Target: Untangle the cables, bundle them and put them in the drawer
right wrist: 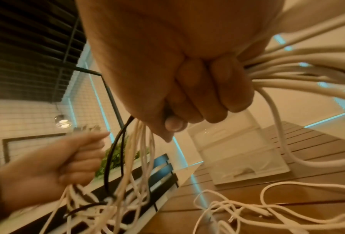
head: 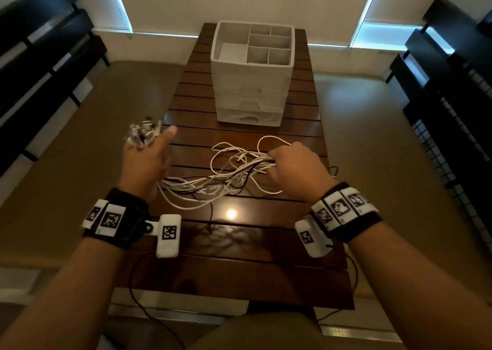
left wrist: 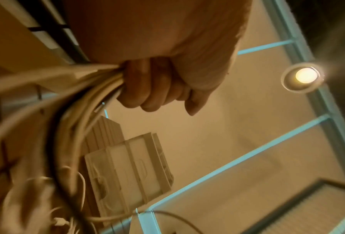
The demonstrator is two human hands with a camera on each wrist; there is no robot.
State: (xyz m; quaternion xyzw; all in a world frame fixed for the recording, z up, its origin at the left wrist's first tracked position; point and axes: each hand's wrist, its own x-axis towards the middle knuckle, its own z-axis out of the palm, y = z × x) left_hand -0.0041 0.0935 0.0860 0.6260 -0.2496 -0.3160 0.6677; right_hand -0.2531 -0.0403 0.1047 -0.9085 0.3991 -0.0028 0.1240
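**Cable bunch held at both ends above the slatted surface**

A bunch of cables (head: 213,182), mostly white with a few black ones among them, is stretched between two hands above a dark wooden slatted surface (head: 239,256). The left hand (head: 145,163) is clenched round one end of the bunch; in the left wrist view its fingers (left wrist: 147,88) are seen curled tightly over the strands, and the connector ends (head: 143,134) are seen sticking out past the grip in the head view, with the thumb raised. The right hand (head: 295,171) is closed in a fist round the bunch further along, as is confirmed in the right wrist view, where the fingers (right wrist: 207,95) are wrapped round the white strands. Beyond the right grip, loose white loops (head: 239,152) are left lying on the surface, still tangled. A white drawer unit (head: 253,94) with an open divided tray on top is placed further back on the surface, well apart from the hands; its drawers are closed.
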